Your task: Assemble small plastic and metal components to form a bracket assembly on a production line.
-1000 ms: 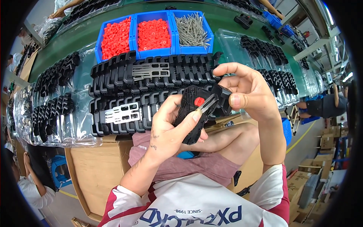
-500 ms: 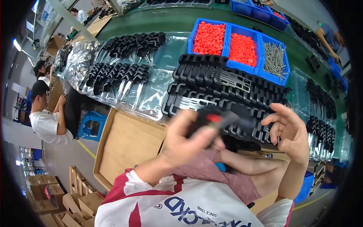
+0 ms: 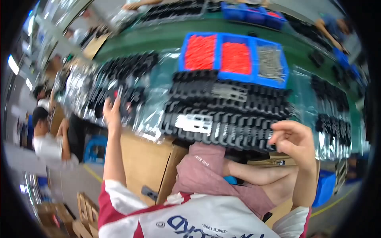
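Observation:
My left hand point(image 3: 112, 113) reaches far left to the row of black parts with shiny metal shafts point(image 3: 104, 97) on the clear plastic. Beside its fingertips is a black part with a small red spot point(image 3: 116, 94); blur hides whether the fingers grip it. My right hand point(image 3: 295, 137) hovers at the right front end of the rows of black bracket-shaped parts point(image 3: 222, 127). Its thumb and forefinger are apart, the other fingers curl in, and nothing shows in it.
Behind the brackets stands a blue three-part bin point(image 3: 217, 59) with red plastic pieces point(image 3: 236, 57) and metal screws point(image 3: 270, 63). An open carton point(image 3: 145, 158) stands below the table's front left edge; a dark grey piece point(image 3: 149, 193) shows there. A person point(image 3: 51, 139) sits at the far left.
My left hand has swung from in front of the brackets, where it held a black part with red on it, out to the left rows. My right hand keeps nearly the same pose.

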Demonstrator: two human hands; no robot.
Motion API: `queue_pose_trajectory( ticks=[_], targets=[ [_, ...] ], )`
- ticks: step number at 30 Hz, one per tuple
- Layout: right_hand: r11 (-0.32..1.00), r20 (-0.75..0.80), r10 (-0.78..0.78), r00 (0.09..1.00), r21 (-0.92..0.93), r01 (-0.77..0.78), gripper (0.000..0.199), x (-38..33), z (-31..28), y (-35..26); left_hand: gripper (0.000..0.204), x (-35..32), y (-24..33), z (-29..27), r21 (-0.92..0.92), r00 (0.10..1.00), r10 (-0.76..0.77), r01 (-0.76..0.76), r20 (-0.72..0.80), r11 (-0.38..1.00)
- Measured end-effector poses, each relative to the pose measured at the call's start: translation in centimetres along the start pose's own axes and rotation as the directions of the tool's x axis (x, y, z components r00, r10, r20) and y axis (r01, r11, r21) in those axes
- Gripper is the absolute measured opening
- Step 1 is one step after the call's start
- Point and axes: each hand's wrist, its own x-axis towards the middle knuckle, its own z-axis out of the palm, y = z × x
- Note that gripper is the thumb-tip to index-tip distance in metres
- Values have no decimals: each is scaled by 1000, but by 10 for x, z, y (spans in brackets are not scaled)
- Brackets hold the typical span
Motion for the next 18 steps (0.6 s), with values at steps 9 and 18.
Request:
queue_pose_trajectory(
  ticks=[9,18],
  targets=[
    [998,83,52,995,-37,-49,23,6,-54,-11,27,-31,21,18,404,927,278,-160,-251,901],
    [986,216,34,976,-168,2,25,24,-19,-24,27,-162,131,141,-383,953,237,-294,-191,876]
  ],
)
